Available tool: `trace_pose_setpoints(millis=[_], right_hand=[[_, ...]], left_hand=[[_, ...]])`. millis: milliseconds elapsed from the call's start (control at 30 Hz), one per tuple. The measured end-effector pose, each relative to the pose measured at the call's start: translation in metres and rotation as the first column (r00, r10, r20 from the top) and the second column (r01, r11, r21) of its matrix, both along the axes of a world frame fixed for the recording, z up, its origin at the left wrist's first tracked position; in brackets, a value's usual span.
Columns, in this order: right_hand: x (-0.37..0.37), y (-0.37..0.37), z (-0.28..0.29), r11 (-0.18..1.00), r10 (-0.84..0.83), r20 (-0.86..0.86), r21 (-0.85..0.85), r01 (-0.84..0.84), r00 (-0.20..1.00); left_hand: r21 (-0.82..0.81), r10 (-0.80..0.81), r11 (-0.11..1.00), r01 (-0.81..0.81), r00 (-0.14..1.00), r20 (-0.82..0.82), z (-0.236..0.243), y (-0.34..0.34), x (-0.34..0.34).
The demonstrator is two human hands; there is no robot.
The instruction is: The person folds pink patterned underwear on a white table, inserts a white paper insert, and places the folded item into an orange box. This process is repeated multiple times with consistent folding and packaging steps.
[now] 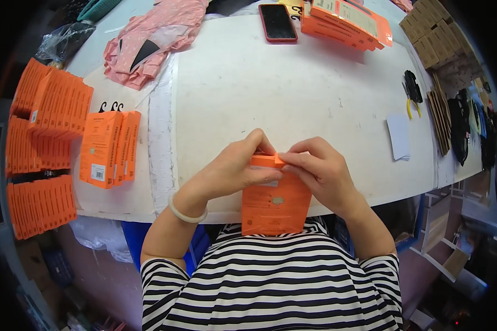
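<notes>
Striped shirt (270,281) at six o'clock, orange box (276,212) just above it

Just below the centre, towards six o'clock, the orange box leans upright at the near table edge, its lower end in front of the shirt; whether it presses on the cloth cannot be told. The left hand (238,165) holds its upper part, thumb across the front, index finger arched to the top. The right hand (326,172) pinches narrowly at the top flap (269,161), thumb and index finger close together; its other fingers are curled and partly hidden.

Working this flap well probably means keeping the box square, steadying the side walls with the left hand, and pressing evenly along the fold, since pushing one corner could crease the thin card.

The white table (221,83) is scuffed, with a taped seam towards eleven o'clock. At nine o'clock three hooked boxes (102,144) stand before packed orange stacks (41,204). Pink fabric (154,49) lies rumpled at eleven, a phone (278,23) just past twelve, an orange pile (348,27) at one. Towards three are yellow-handled snips (412,108) and white cards (397,137). Brown cartons (433,36) rise at two; clear plastic (102,237) hangs below the table at eight.
</notes>
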State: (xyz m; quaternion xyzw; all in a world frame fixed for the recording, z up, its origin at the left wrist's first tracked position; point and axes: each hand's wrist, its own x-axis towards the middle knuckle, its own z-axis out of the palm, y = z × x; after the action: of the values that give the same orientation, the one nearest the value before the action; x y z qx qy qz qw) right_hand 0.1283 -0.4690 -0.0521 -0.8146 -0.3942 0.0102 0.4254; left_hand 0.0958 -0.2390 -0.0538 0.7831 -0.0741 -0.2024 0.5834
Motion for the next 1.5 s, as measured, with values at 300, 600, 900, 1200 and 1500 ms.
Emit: trace_pose_setpoints(millis=[300,600,900,1200,1500], right_hand=[[-0.002,-0.005,-0.007,0.972,-0.105,-0.452,0.143,0.188,0.886],[0.004,-0.004,-0.012,0.976,-0.074,-0.694,0.099,0.196,0.716],[0.009,-0.014,-0.011,0.912,0.126,-0.708,0.359,0.2,0.694],[0.024,-0.061,0.007,0.756,-0.169,-0.484,0.496,0.428,0.859],[-0.003,-0.044,-0.039,0.866,-0.151,-0.812,0.165,0.471,0.563]], left_hand=[[-0.029,-0.051,0.998,0.051,0.999,0.016,0.001,-0.001,0.003],[-0.181,0.057,0.98,-0.083,0.988,-0.145,-0.007,-0.005,0.01],[-0.254,0.208,0.946,-0.203,0.978,-0.007,-0.008,-0.009,0.001],[0.278,-0.249,0.96,0.012,0.485,0.838,0.058,0.014,-0.028],[0.578,0.099,0.658,-0.484,0.816,0.57,-0.012,0.023,-0.041]])
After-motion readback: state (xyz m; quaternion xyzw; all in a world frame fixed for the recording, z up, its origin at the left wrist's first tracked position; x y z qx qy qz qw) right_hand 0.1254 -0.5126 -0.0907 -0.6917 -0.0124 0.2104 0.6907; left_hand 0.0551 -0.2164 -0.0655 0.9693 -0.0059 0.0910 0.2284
